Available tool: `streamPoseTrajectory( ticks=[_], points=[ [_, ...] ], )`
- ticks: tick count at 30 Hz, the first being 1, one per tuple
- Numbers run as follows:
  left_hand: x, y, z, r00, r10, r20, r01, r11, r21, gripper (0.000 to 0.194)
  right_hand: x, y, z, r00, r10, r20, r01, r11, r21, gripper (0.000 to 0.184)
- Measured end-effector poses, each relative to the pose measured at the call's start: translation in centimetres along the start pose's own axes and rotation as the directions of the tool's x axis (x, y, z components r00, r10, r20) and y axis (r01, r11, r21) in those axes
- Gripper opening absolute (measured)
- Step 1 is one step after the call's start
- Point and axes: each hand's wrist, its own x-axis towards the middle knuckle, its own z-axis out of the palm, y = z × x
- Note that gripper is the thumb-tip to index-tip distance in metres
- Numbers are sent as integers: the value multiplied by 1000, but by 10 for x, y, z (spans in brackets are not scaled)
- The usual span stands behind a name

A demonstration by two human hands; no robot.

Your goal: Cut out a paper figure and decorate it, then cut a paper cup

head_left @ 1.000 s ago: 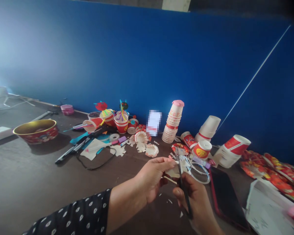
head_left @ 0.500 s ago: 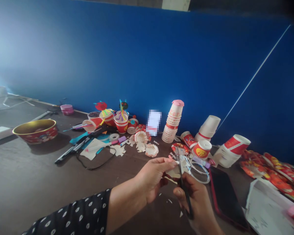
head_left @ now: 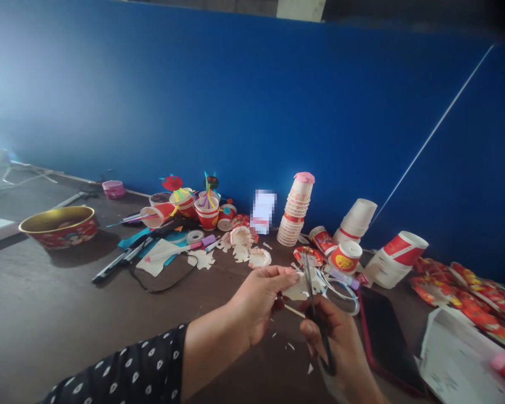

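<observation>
**A:** What are the hands doing?

**B:** The left hand [head_left: 258,300], reaching in from a black sleeve with white spots [head_left: 122,365], is closed in a pinch on a ragged paper cutout [head_left: 303,287]. The right hand [head_left: 334,342] is clenched around a pair of black-handled scissors [head_left: 323,334], whose blades reach far into that cutout.

**A:** Where is the cutout?

**B:** It's held up off the dark surface [head_left: 67,320], right of centre and near the person, with a white paper ring [head_left: 345,300] just to its right. Small paper scraps [head_left: 310,368] lie on the surface below the hands.

**A:** What else is close by?

**B:** To the right lies a black phone in a red case [head_left: 387,336], and past it, at the near right, a white paper box [head_left: 458,359]. Just far of the hands stand a white cup with a gold emblem [head_left: 345,257] and some frilled paper cup pieces [head_left: 260,258].

**A:** And farther off?

**B:** A tall stack of paper cups [head_left: 295,210] stands against a blue wall [head_left: 252,95], with red cups holding colourful straws [head_left: 207,213] to its left. Farther left are a roll of tape [head_left: 194,236], marker pens [head_left: 118,264] and a gold-lined red bowl [head_left: 56,227]. Shiny red-and-gold wrappers [head_left: 458,297] are heaped at the right.
</observation>
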Motion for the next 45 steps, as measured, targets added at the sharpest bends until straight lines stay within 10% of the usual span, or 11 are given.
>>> streamPoseTrajectory(
  ticks=[45],
  points=[
    [3, 7, -4, 993, 55, 108, -66, 993, 102, 10, -5, 0, -1, 993, 102, 62, -105, 993, 47, 43]
  ],
)
